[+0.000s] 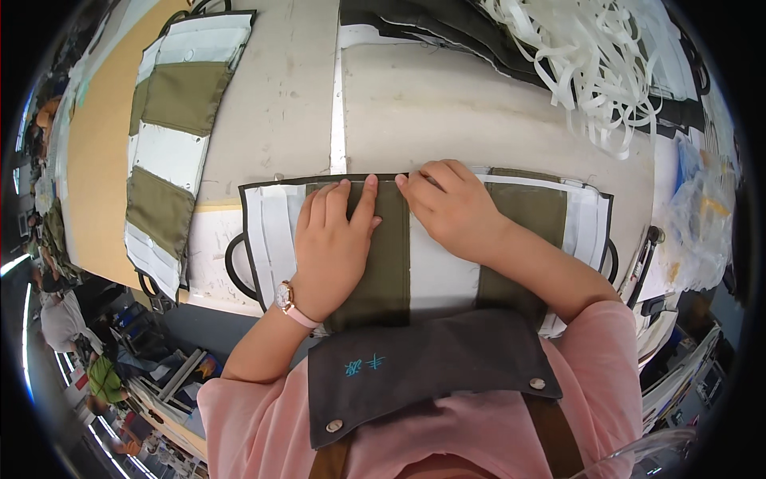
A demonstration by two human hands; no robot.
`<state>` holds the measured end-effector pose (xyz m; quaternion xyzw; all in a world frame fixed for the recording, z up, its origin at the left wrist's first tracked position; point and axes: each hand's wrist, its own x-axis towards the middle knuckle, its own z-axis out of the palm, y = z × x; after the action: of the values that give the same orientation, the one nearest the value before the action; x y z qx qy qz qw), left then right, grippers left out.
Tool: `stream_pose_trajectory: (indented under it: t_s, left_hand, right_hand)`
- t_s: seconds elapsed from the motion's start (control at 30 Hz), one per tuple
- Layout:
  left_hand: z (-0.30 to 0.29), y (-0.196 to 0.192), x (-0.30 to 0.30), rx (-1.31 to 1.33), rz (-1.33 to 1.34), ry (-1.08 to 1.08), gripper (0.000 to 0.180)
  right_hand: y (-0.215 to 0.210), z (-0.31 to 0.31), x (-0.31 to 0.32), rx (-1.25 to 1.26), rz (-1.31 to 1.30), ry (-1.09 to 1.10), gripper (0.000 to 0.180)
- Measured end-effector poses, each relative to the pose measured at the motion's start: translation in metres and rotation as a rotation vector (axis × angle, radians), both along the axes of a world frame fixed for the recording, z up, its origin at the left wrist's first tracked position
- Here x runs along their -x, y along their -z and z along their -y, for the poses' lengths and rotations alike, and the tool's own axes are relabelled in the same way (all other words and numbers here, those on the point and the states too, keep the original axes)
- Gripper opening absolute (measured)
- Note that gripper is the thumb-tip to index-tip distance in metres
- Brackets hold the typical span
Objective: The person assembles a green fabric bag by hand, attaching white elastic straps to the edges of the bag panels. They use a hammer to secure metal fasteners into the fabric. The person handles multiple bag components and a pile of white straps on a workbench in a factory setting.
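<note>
A fabric panel [511, 199] with olive and white stripes, dark edging and a black loop at each end lies in front of me. My left hand [335, 239] rests flat on its left half, fingers stretched toward the far edge and the index fingertip on the dark trim. Close beside it, my right hand [453, 209] is closed with bent fingers on the same far edge, just right of the middle. What its curled fingers cover there is hidden. The near side of the panel runs down against my dark grey apron [431, 359].
A similar striped piece [171, 152] lies at the left of the table. White ribbon strips [598, 64] are heaped at the far right over dark fabric [447, 24]. A clear plastic bag [698, 223] and a dark tool [645, 259] lie on the right.
</note>
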<state>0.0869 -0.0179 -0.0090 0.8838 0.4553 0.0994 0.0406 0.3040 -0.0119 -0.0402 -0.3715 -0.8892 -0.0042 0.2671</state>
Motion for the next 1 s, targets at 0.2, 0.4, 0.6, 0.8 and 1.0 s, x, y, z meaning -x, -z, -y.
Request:
stream_pose_trajectory:
  t_s: [0.2, 0.4, 0.6, 0.8, 1.0]
  left_hand:
    - [-0.02, -0.006, -0.005, -0.067, 0.122, -0.008, 0.023]
    - [-0.081, -0.009, 0.002, 0.644, 0.313, 0.01, 0.013]
    - [-0.103, -0.026, 0.013, 0.691, 0.183, 0.009, 0.01]
    - [-0.085, -0.01, 0.008, 0.334, 0.186, 0.036, 0.018]
    - [-0.052, -0.003, -0.024, 0.063, 0.303, 0.148, 0.036]
  right_hand:
    - [0.007, 0.0, 0.005, -0.035, -0.005, 0.023, 0.026]
    - [0.009, -0.007, 0.018, 0.023, -0.041, 0.118, 0.026]
    - [-0.007, -0.018, -0.009, 0.375, -0.115, 0.276, 0.006]
    - [-0.016, -0.019, -0.039, 0.557, -0.09, 0.335, 0.004]
    - [-0.006, -0.031, -0.017, 0.554, -0.241, 0.253, 0.006]
